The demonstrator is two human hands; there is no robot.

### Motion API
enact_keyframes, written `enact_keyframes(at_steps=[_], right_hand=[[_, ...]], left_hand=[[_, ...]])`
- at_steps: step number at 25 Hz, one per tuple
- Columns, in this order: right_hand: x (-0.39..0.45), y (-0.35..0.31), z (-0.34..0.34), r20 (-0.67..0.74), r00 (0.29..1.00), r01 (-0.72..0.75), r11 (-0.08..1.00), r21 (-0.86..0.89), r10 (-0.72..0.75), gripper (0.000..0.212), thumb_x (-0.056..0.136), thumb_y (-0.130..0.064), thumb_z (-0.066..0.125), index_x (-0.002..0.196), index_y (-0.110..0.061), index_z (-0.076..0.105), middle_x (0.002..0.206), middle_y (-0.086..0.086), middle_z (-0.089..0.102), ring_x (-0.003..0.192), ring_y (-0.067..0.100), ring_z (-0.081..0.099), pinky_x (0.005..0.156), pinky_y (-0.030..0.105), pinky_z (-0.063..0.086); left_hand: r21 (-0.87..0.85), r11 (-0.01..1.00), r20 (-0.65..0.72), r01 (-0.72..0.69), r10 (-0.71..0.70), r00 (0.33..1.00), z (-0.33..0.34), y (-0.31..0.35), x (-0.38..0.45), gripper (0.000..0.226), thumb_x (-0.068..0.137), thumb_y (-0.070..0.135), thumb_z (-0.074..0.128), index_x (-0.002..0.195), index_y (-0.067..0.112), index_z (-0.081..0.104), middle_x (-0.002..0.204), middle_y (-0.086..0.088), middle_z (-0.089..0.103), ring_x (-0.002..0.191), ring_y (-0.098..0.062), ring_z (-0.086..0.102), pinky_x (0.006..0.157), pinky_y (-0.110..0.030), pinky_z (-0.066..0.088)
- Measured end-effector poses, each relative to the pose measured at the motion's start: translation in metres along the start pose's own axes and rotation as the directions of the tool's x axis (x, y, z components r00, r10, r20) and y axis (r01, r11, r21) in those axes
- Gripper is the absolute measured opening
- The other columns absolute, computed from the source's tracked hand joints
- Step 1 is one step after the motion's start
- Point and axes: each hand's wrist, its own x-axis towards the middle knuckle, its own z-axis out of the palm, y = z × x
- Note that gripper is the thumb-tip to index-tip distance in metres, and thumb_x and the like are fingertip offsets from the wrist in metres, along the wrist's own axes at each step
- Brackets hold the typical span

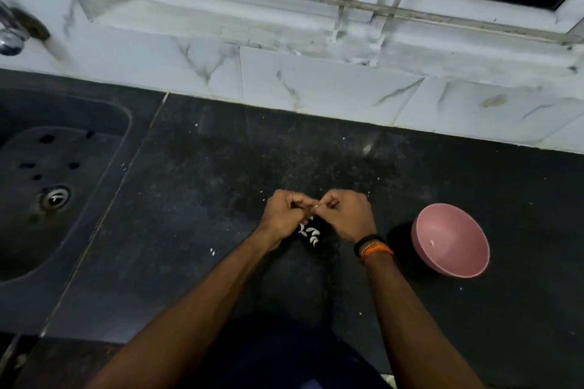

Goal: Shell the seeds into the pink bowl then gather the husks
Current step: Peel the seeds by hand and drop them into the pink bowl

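My left hand [284, 215] and my right hand [346, 215] meet above the black counter, fingers curled, and pinch one small pale seed [316, 206] between their fingertips. Directly below the hands lies a small heap of white seeds or husks [310, 234], partly hidden by my left hand. The pink bowl [455, 259] stands on the counter to the right of my right wrist, tilted toward me, with one tiny pale piece [431, 242] inside.
A dark sink [104, 142] with a metal drain [55, 197] is set in the counter at left, a tap [12, 31] above it. White marble-look tiles [316, 88] and a window ledge run along the back. Pale specks dot the counter [221, 167].
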Motion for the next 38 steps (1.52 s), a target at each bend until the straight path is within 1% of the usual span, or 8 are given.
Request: enact_keyframes(at_steps=[5,8,15,20,22,26,32,38], right_hand=[[-0.002,0.007,0.006,-0.075,0.989,-0.11,0.977,0.182,0.125,0.009,0.081,-0.022,0.076,0.072,-0.023,0.074,0.067,-0.008,0.071,0.071,0.013,0.07,0.073,0.035,0.057],[-0.002,0.01,0.004,-0.066,0.982,-0.151,0.946,0.286,0.176,0.009,0.085,-0.016,0.074,0.077,-0.019,0.076,0.068,-0.003,0.073,0.07,0.015,0.073,0.077,0.041,0.061],[0.003,0.006,0.009,0.057,0.996,-0.075,0.987,0.142,0.067,0.011,0.089,-0.019,0.069,0.086,-0.024,0.079,0.08,-0.01,0.074,0.082,0.011,0.072,0.086,0.036,0.059],[0.003,0.0,0.009,-0.01,0.999,-0.053,0.997,0.063,0.053,0.013,0.088,-0.028,0.073,0.076,-0.023,0.075,0.072,-0.01,0.07,0.074,0.007,0.067,0.074,0.03,0.055],[0.004,0.001,0.01,-0.027,0.997,-0.072,0.994,0.086,0.074,0.01,0.082,-0.025,0.079,0.075,-0.024,0.073,0.072,-0.009,0.07,0.073,0.007,0.066,0.073,0.029,0.056],[0.007,0.001,0.008,0.064,0.998,-0.033,0.985,0.171,0.022,0.017,0.082,-0.007,0.076,0.086,-0.024,0.077,0.081,-0.008,0.074,0.081,0.005,0.07,0.084,0.032,0.06],[0.003,0.0,0.006,0.118,0.993,-0.04,0.96,0.277,0.008,0.009,0.092,-0.018,0.071,0.088,-0.02,0.078,0.078,-0.005,0.075,0.077,0.012,0.072,0.083,0.041,0.061],[0.003,-0.001,0.008,0.113,0.994,-0.022,0.954,0.298,-0.013,0.012,0.092,-0.016,0.069,0.085,-0.02,0.077,0.078,0.0,0.075,0.076,0.016,0.072,0.082,0.046,0.061]], left_hand=[[-0.356,0.926,0.001,0.122,-0.13,0.992,0.002,0.004,-0.005,0.021,0.09,-0.008,0.063,0.094,0.008,0.077,0.08,-0.004,0.074,0.075,-0.016,0.059,0.065,-0.02,0.05],[-0.428,0.894,0.005,0.135,-0.147,0.989,-0.001,0.001,-0.005,0.02,0.091,-0.009,0.062,0.102,0.004,0.074,0.081,-0.007,0.072,0.073,-0.012,0.062,0.068,-0.019,0.053],[-0.409,0.905,-0.071,0.114,-0.156,0.985,-0.002,-0.003,-0.003,0.013,0.092,-0.008,0.062,0.096,0.002,0.069,0.08,-0.011,0.07,0.068,-0.011,0.066,0.065,-0.024,0.055],[-0.433,0.891,-0.075,0.135,-0.185,0.98,-0.004,-0.005,-0.003,0.015,0.094,-0.005,0.06,0.096,0.002,0.073,0.078,-0.008,0.069,0.07,-0.012,0.064,0.066,-0.023,0.054],[-0.431,0.892,-0.076,0.139,-0.19,0.979,-0.004,-0.004,-0.004,0.016,0.093,-0.006,0.06,0.096,0.002,0.073,0.078,-0.008,0.069,0.07,-0.012,0.064,0.066,-0.024,0.054],[-0.378,0.916,-0.107,0.135,-0.188,0.976,-0.004,-0.001,-0.005,0.015,0.089,-0.009,0.061,0.092,0.002,0.071,0.076,-0.009,0.07,0.07,-0.014,0.065,0.064,-0.024,0.054],[-0.237,0.968,-0.135,0.081,-0.115,0.984,-0.008,0.001,-0.004,0.018,0.083,-0.012,0.062,0.087,0.005,0.069,0.07,-0.005,0.071,0.065,-0.012,0.066,0.063,-0.027,0.055],[-0.225,0.973,-0.141,0.053,-0.086,0.986,-0.009,-0.002,-0.002,0.015,0.085,-0.007,0.062,0.089,0.004,0.07,0.069,-0.002,0.067,0.066,-0.013,0.063,0.063,-0.026,0.053]])
